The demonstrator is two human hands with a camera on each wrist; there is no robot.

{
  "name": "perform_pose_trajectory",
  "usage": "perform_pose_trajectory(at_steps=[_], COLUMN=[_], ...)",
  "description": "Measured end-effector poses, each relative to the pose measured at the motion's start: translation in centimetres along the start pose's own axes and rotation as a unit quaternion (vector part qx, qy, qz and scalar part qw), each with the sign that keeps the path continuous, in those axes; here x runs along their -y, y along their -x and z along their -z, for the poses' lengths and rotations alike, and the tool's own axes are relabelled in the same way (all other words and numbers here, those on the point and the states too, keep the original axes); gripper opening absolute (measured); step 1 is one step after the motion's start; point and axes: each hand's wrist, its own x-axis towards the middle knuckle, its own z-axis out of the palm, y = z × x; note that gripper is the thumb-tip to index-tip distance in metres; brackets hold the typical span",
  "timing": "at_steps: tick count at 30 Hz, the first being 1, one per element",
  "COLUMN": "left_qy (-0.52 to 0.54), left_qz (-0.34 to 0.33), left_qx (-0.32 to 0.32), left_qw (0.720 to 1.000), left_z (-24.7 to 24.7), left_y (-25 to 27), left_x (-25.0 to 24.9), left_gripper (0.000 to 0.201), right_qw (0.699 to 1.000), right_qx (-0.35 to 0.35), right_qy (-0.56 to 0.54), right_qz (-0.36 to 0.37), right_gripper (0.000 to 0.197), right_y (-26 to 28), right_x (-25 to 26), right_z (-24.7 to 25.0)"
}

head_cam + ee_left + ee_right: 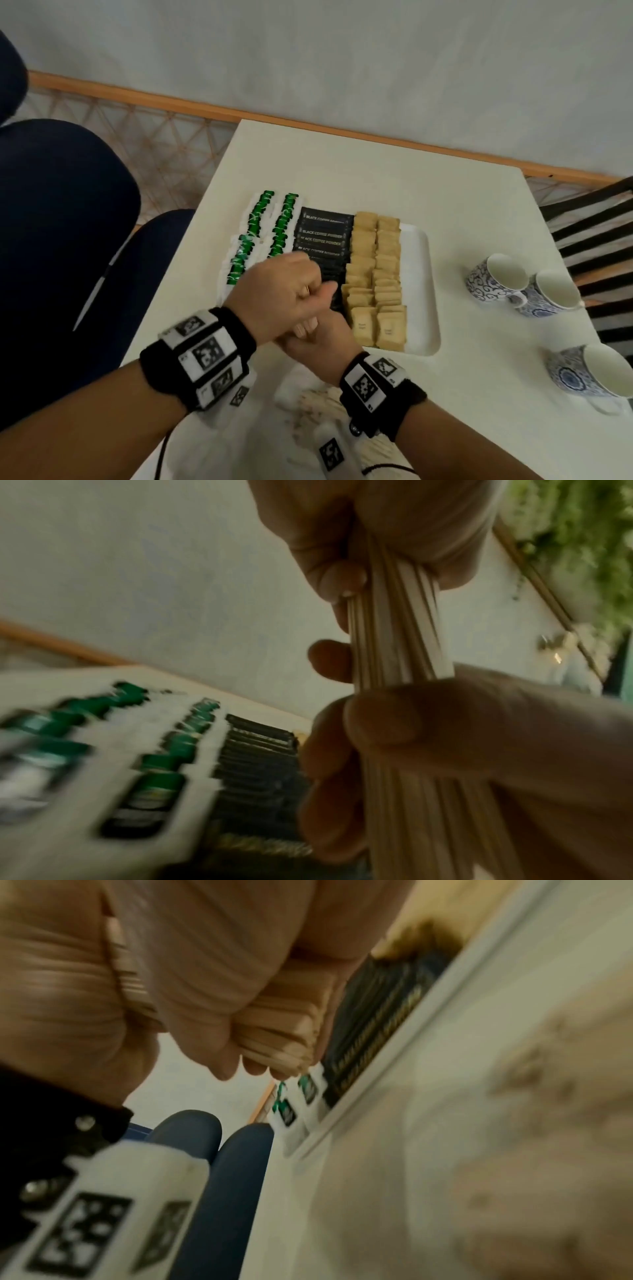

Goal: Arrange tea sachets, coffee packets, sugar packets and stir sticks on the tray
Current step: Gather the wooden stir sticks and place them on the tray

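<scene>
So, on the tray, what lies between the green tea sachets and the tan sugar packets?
A column of black coffee packets lies between the tea sachets and the sugar packets on the tray; the head view shows it, with the left hand covering its near end.

Stir sticks [394,642]: both ends hidden inside the gripping left hand [284,291] and right hand [318,346].
Coffee packets [325,233]: nearest ones covered by the hands.
Tea sachets [154,756]: blurred, print unreadable.
Near cup [589,373]: cut off at the right edge.

Pale wall [342,51]; wooden skirting [137,97]; white table [479,222]; dark blue chair [61,205]
</scene>
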Motion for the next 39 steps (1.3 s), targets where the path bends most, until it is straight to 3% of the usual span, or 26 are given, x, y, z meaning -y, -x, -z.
perform_pose_trajectory(at_steps=[3, 6, 10, 13, 15, 18, 22, 26, 30, 33, 37, 39], left_qy=[0.117, 0.188, 0.322, 0.382, 0.408, 0.405, 0.377, 0.33, 0.332, 0.332, 0.294, 0.288], left_qz=[0.114, 0.207, 0.363, 0.461, 0.478, 0.477, 0.461, 0.411, 0.433, 0.438, 0.406, 0.405], left_qx=[-0.011, 0.051, 0.159, 0.213, 0.243, 0.271, 0.297, 0.339, 0.331, 0.337, 0.354, 0.364], left_qw=[0.986, 0.959, 0.86, 0.772, 0.739, 0.731, 0.747, 0.779, 0.77, 0.764, 0.79, 0.788], left_z=[-1.4, -3.6, -6.8, -9.3, -11.0, -12.9, -14.9, -16.5, -17.7, -17.8, -18.3, -18.5], left_y=[-3.3, -5.9, -8.1, -9.2, -9.6, -10.4, -11.7, -12.7, -13.0, -13.1, -13.1, -13.2], left_x=[-0.4, -1.4, -1.9, -1.9, -1.9, -1.6, -1.0, -0.4, -0.1, -0.1, -0.2, -0.3], left_gripper=[0.036, 0.032, 0.06, 0.05, 0.034, 0.014, 0.022, 0.036, 0.038, 0.027, 0.031, 0.039], right_qw=[0.999, 0.994, 0.968, 0.939, 0.926, 0.911, 0.9, 0.892, 0.891, 0.888, 0.886, 0.885], right_qx=[-0.048, -0.076, -0.159, -0.18, -0.18, -0.188, -0.188, -0.189, -0.176, -0.146, -0.107, -0.097], right_qy=[0.021, 0.049, -0.005, -0.01, 0.013, 0.042, 0.102, 0.129, 0.159, 0.231, 0.287, 0.301], right_qz=[-0.003, -0.057, -0.196, -0.293, -0.331, -0.365, -0.379, -0.39, -0.388, -0.37, -0.348, -0.341], right_gripper=[0.041, 0.028, 0.015, 0.019, 0.027, 0.03, 0.036, 0.033, 0.033, 0.033, 0.03, 0.024], right_y=[1.0, 1.6, 1.2, -0.3, -1.7, -3.6, -5.5, -6.3, -6.3, -6.1, -6.0, -5.6], right_x=[-0.8, -1.7, -4.4, -6.8, -8.3, -9.6, -10.4, -10.4, -10.4, -10.0, -9.2, -8.6], right_z=[3.7, 6.7, 10.0, 12.2, 13.3, 14.0, 14.6, 15.2, 15.7, 16.2, 16.7, 17.0])
